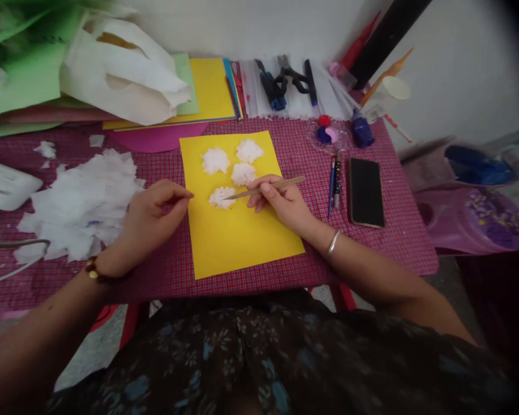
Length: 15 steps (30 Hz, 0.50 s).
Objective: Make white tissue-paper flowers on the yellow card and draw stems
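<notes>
While a wooden stick (288, 183) is pinched between the thumb and fingers of the right hand (283, 202), its tip is held at the lowest white paper tuft (220, 197) of four on a yellow sheet (242, 242). That tuft is flanked by both hands, and the sheet is laid near the front edge of the surface (404, 248). At the sheet's left edge, the left hand (158, 213) is curled, thumb and forefinger close together; whether anything is gripped there cannot be told.
</notes>
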Available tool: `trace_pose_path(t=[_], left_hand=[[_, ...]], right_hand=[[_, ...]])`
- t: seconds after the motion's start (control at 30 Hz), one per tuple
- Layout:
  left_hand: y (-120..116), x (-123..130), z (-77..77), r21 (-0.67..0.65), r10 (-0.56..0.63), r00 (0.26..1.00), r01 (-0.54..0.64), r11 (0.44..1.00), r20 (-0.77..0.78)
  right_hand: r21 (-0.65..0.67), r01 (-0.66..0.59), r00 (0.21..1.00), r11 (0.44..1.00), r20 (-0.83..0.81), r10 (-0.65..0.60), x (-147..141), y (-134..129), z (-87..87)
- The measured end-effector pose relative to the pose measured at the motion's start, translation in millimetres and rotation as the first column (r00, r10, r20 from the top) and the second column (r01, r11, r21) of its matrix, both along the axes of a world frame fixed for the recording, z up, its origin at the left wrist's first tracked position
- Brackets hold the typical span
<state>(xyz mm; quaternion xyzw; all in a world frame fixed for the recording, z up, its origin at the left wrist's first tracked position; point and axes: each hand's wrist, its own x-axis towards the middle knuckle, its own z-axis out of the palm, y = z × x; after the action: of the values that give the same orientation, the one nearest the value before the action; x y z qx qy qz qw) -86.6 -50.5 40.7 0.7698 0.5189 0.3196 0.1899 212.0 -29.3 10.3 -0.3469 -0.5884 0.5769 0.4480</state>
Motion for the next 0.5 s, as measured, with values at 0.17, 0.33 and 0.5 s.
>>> trace_pose_path(t=[0.17, 0.33, 0.5], left_hand=[[-7.5, 8.3, -15.4, -0.055, -0.115, 0.993, 0.115, 0.992, -0.007], [-5.6, 9.9, -23.1, -0.035, -0.137, 0.991, 0.136, 0.990, -0.010], [-4.4, 9.6, -26.7, -0.041, -0.142, 0.990, 0.141, 0.989, -0.015]], right_hand=[[0.018, -0.083, 0.996, 0.996, 0.042, 0.083, -0.2, -5.6, 3.5], [0.071, -0.106, 0.989, 0.992, 0.108, 0.098, -0.9, -8.9, 4.6], [0.053, -0.030, 0.996, 0.998, 0.090, 0.026, -1.5, -6.3, 3.4]])
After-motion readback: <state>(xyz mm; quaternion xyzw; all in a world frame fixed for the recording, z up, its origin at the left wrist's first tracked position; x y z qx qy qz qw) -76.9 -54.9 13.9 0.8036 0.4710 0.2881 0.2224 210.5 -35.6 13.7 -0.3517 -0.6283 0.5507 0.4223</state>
